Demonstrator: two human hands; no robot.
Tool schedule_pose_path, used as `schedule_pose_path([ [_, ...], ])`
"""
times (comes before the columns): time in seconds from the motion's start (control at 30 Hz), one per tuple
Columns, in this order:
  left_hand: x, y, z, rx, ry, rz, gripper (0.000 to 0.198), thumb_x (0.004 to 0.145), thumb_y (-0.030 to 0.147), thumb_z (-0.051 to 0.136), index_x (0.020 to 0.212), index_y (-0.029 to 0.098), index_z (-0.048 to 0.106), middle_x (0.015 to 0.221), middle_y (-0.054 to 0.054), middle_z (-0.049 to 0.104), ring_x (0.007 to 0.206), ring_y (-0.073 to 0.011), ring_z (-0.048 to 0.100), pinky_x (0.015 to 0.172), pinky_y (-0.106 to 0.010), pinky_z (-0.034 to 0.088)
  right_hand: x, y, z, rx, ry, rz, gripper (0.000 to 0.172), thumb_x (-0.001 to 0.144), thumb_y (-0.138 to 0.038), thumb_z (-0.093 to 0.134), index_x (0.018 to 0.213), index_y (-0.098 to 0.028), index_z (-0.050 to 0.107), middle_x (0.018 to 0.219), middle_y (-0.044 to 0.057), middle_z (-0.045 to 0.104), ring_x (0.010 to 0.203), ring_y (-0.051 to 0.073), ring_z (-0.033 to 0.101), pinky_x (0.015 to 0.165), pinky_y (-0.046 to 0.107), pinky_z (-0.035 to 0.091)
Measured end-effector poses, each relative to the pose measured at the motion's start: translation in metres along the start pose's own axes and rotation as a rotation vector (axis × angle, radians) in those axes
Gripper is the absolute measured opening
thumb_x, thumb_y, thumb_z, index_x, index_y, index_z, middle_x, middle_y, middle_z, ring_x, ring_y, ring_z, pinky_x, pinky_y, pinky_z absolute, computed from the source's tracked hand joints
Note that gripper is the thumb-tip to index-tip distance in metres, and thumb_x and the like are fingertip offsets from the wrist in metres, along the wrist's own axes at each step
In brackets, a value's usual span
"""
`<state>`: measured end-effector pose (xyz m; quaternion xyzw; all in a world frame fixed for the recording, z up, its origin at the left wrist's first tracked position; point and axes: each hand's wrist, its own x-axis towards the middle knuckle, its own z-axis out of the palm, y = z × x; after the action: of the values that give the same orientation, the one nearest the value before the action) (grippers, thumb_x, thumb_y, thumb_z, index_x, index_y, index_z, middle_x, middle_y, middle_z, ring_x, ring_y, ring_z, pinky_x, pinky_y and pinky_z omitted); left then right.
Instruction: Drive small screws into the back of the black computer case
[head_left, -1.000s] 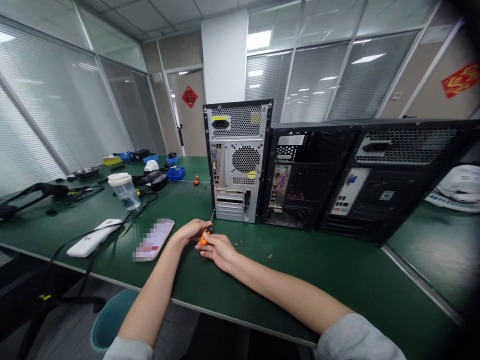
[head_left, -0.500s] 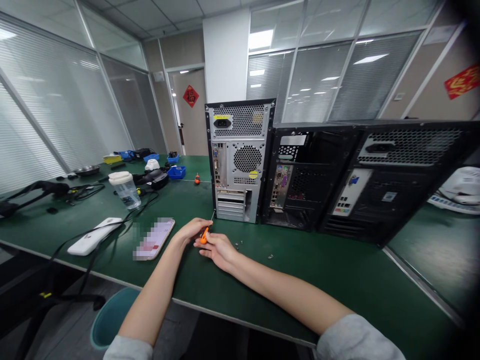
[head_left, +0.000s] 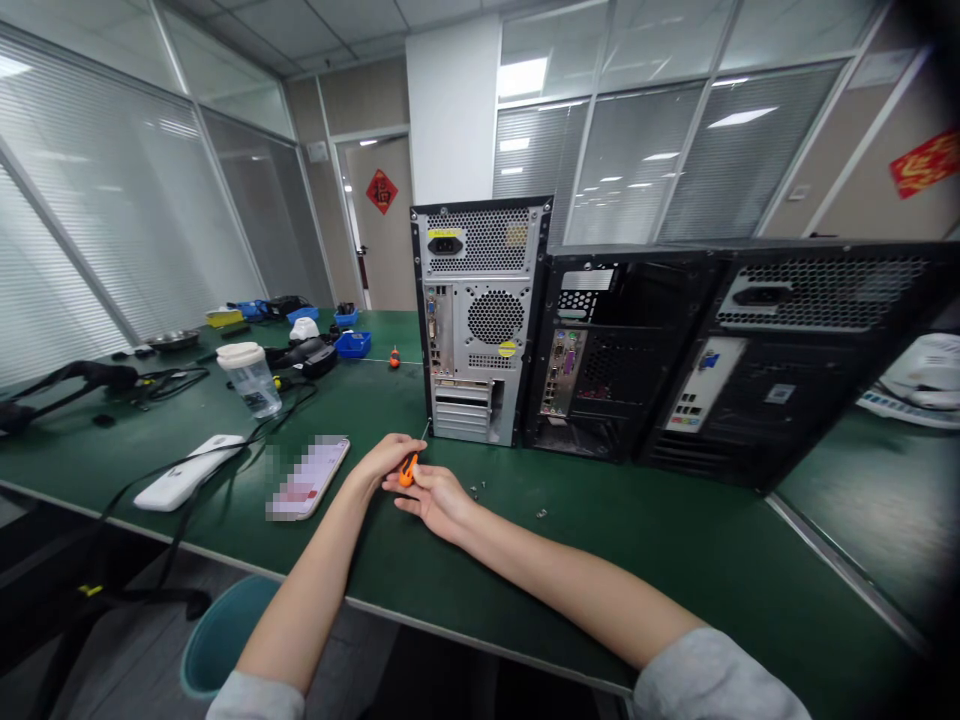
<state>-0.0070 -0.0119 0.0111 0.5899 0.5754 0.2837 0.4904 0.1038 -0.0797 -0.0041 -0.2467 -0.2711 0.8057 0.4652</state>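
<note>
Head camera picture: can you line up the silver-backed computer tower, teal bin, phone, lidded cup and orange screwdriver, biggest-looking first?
1. Silver-backed computer tower
2. Teal bin
3. Phone and lidded cup: too alike to rank
4. Orange screwdriver

The green counter [head_left: 675, 530] bears computer towers [head_left: 600, 375] from twelve to two o'clock, a phone [head_left: 319, 475] at nine, a cup [head_left: 253, 382] at ten.

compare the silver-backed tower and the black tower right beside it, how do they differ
The silver-backed tower has a bright metal rear; the black tower has a mostly dark one. The silver-backed tower looks taller than the black tower. Near the top, the silver-backed tower has a power socket, while the black tower shows a dark opening. Both stand upright on the green table, rear sides facing the camera.
</note>
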Motion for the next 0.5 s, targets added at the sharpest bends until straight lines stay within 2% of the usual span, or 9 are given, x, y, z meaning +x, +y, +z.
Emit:
schedule_pose_path([
  [0.23,-0.0022,0.0026,0.0008,0.085,0.069,0.038,0.042,0.054,0.052,0.059,0.053,0.015,0.04,0.041,0.007,0.037,0.039,-0.0031,0.032,0.041,-0.018,0.022,0.0009,0.0021,-0.0024,0.028,-0.032,0.003,0.019,0.085,-0.013,0.039,0.08,-0.008,0.057,0.082,0.012,0.065,0.077,0.017,0.064,0.059,0.026,0.051],
  [0.5,-0.001,0.0005,0.0013,0.184,0.114,0.086,0.032,0.06,0.043,0.053,0.052,0.015,0.041,0.044,0.006,0.039,0.042,-0.004,0.034,0.045,-0.019,0.025,-0.0011,0.0015,-0.0002,0.049,-0.037,0.018,0.02,0.084,-0.009,0.036,0.079,-0.007,0.056,0.077,0.011,0.064,0.079,0.019,0.064,0.056,0.027,0.051],
])
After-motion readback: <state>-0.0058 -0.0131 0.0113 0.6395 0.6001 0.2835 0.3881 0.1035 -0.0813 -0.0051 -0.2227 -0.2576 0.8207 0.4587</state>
